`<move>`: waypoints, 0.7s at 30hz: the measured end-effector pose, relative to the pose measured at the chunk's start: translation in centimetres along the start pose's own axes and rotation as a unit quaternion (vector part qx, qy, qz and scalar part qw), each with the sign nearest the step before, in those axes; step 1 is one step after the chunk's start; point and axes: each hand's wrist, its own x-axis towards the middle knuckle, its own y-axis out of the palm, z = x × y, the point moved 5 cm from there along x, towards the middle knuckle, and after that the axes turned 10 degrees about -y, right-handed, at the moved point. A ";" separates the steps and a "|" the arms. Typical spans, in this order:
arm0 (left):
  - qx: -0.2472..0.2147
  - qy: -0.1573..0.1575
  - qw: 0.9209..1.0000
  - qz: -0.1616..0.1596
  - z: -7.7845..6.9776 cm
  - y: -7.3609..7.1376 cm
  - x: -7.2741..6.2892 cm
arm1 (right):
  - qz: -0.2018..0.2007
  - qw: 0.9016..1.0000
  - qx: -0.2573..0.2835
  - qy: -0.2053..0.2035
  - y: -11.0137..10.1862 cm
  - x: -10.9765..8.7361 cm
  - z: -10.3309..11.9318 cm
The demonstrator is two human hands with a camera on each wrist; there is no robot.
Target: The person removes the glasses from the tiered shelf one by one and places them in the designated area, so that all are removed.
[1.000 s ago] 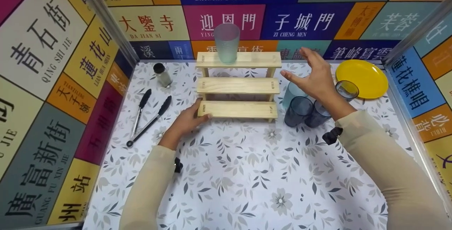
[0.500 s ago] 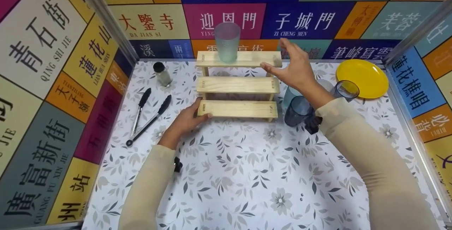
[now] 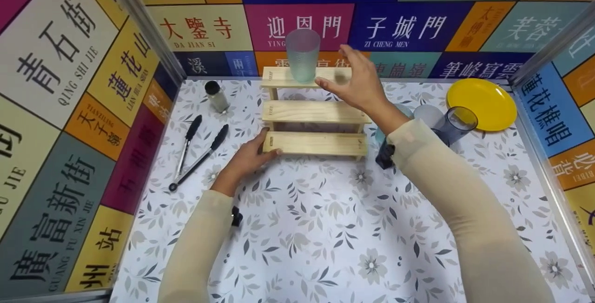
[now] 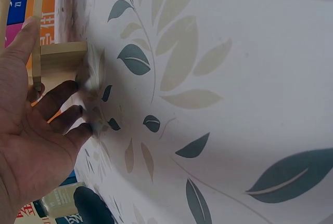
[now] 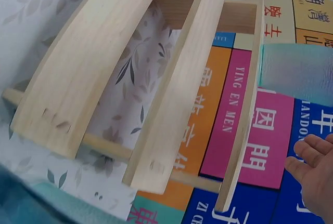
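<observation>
A three-step wooden shelf stand (image 3: 316, 143) stands on the patterned tabletop. My left hand (image 3: 248, 156) grips the left end of its lowest step; in the left wrist view, the thumb and index finger (image 4: 35, 93) lie on either side of the wood. On the top step, toward its left, a frosted pale-green tumbler (image 3: 303, 56) stands upright. Just to its right, my right hand (image 3: 358, 82) is held over the upper steps with thumb and fingers spread, apart from the tumbler. The right wrist view shows the tumbler (image 5: 296, 73) sideways, with the fingers (image 5: 307, 159) clear of it.
Right of the stand, partly behind my forearm, are several glasses, including a dark blue one (image 3: 458, 126) and a greyish one (image 3: 427, 116). A yellow plate (image 3: 483, 104) lies behind them. Tongs (image 3: 200, 154) and a black-capped jar (image 3: 217, 97) are at left. Printed walls enclose the table.
My right hand has moved left from above the glasses to beside the tumbler, its fingers still spread. My left hand has stayed on the stand's lowest step.
</observation>
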 end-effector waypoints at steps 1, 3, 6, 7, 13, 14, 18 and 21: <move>0.001 -0.001 1.000 -0.001 0.0 0.0 0.0 | 0.004 1.000 -0.001 0.001 0.3 0.2 0.3; 0.003 -0.002 1.000 -0.003 0.0 0.1 0.0 | 0.007 1.000 -0.002 -0.001 0.8 0.7 0.8; 0.002 0.001 1.000 -0.002 0.0 0.1 0.1 | 0.011 1.000 0.000 -0.003 1.6 1.4 1.5; 0.003 0.005 1.000 -0.001 -0.1 0.1 0.1 | 0.010 1.000 0.002 -0.002 1.8 1.6 1.7; 0.006 0.010 1.000 0.000 -0.1 0.1 0.2 | -0.006 1.000 0.007 0.025 2.7 3.2 2.1; 0.005 0.008 1.000 0.000 -0.1 0.1 0.1 | -0.008 1.000 0.007 0.027 2.9 3.5 2.1; 0.004 0.005 1.000 -0.003 0.1 0.0 0.0 | -0.017 0.999 0.009 0.029 3.8 4.4 2.3; 0.003 0.009 1.000 -0.002 0.1 0.0 0.0 | -0.023 0.999 0.009 0.036 4.2 5.0 2.5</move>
